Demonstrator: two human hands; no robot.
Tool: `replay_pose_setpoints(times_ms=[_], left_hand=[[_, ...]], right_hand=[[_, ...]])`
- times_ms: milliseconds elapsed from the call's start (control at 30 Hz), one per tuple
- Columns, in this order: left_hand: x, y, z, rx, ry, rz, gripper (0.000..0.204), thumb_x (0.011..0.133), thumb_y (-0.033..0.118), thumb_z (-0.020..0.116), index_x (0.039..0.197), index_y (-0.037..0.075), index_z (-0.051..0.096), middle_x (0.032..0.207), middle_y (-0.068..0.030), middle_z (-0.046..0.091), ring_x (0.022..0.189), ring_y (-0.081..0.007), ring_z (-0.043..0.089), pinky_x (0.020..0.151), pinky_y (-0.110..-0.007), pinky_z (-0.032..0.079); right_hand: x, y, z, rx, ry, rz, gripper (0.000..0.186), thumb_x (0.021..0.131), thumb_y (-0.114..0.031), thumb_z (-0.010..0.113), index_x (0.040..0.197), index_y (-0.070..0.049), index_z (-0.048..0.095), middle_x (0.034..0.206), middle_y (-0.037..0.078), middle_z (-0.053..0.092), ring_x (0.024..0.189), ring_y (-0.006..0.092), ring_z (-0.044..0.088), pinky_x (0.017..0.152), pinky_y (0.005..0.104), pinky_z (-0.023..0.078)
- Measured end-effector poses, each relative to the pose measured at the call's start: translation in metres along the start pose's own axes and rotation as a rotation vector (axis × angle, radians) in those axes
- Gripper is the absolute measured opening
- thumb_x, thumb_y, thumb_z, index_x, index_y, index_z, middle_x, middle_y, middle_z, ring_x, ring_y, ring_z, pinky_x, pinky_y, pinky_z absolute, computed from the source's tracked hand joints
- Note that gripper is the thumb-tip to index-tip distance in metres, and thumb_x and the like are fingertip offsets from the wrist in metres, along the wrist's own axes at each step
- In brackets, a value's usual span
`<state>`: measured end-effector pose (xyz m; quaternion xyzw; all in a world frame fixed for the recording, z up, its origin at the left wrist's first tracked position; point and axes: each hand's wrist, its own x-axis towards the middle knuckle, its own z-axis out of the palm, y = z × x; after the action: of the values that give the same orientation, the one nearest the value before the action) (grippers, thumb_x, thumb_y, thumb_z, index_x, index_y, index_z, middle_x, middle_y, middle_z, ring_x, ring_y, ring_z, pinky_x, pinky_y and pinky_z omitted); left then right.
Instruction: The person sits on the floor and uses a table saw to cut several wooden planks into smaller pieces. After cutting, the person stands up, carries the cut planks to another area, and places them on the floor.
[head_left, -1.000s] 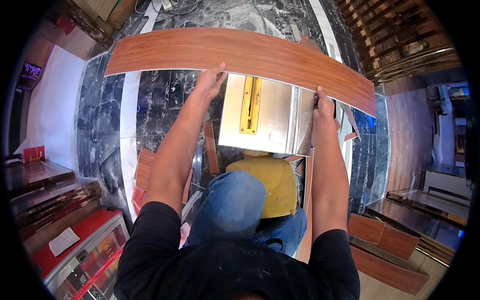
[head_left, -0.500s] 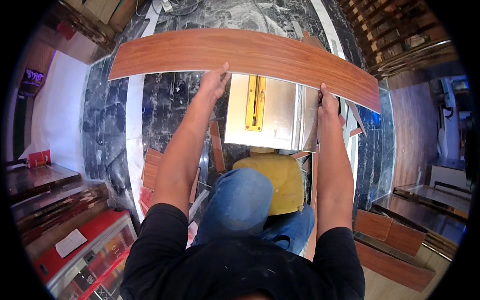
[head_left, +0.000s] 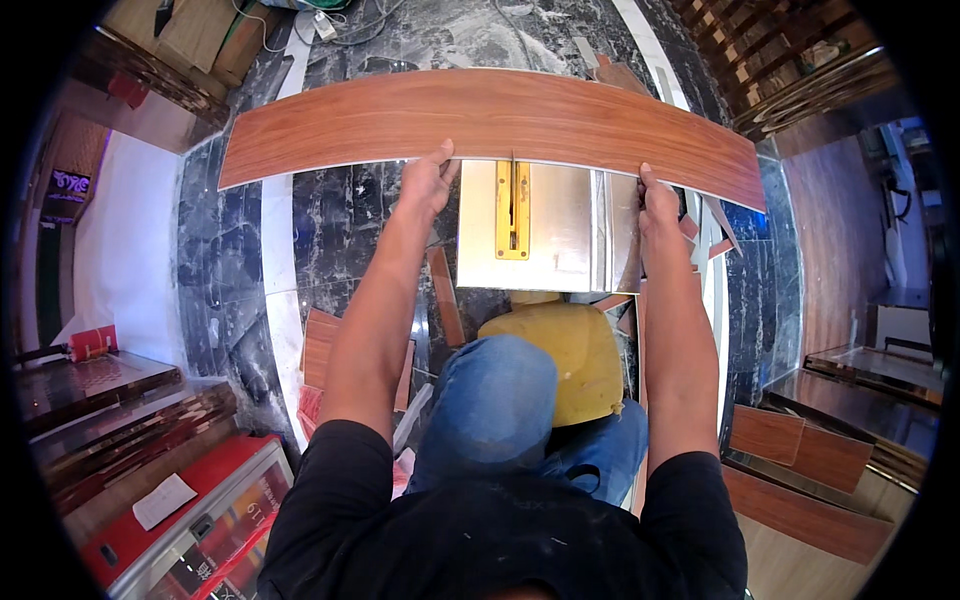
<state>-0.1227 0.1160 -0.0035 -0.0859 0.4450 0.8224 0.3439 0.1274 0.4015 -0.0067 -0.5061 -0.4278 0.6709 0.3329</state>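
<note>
A long wood-look plank [head_left: 530,115] lies crosswise over a metal table saw top [head_left: 555,235], which has a yellow insert [head_left: 513,235] with a slot. A thin blade shows at the plank's near edge. My left hand [head_left: 432,175] grips that edge left of the insert. My right hand [head_left: 656,195] grips the same edge near the saw top's right side. A dusty yellow seat or pad [head_left: 575,370] is beside my bent knee, below the saw.
Wood-look offcuts [head_left: 445,290] lie on the dark marble-patterned floor [head_left: 225,260]. More plank pieces [head_left: 805,500] rest at lower right. A red case [head_left: 125,535] with a paper on it stands at lower left. Cables and a white power strip [head_left: 325,25] lie at the top.
The plank has tilted slightly, its left end lower in the picture and its right end higher, with both hands following. The whole scene has shifted a little rightward in the picture.
</note>
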Motion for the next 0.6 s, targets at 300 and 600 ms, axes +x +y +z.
replay_pose_setpoints(times_ms=[300,600], left_hand=[[0.001,-0.006,-0.013,0.015,-0.02,-0.002,0.039,0.091,0.004,0.067,0.126,0.007,0.052,0.118,-0.0063,0.062,0.11,-0.0195,0.061,0.097,-0.033,0.05],[-0.012,-0.009,-0.016,-0.005,-0.033,0.009,0.036,0.09,0.004,0.067,0.124,0.004,0.053,0.117,-0.0076,0.061,0.109,-0.0206,0.061,0.097,-0.033,0.051]], right_hand=[[-0.009,0.003,-0.005,-0.016,-0.027,-0.006,0.021,0.089,-0.021,0.073,0.1,-0.005,0.066,0.083,-0.001,0.062,0.067,0.0107,0.049,0.065,0.0268,0.043],[-0.013,0.008,-0.018,-0.038,-0.038,-0.008,0.027,0.089,-0.021,0.073,0.104,-0.001,0.063,0.085,0.002,0.063,0.071,0.0116,0.052,0.067,0.0276,0.043]])
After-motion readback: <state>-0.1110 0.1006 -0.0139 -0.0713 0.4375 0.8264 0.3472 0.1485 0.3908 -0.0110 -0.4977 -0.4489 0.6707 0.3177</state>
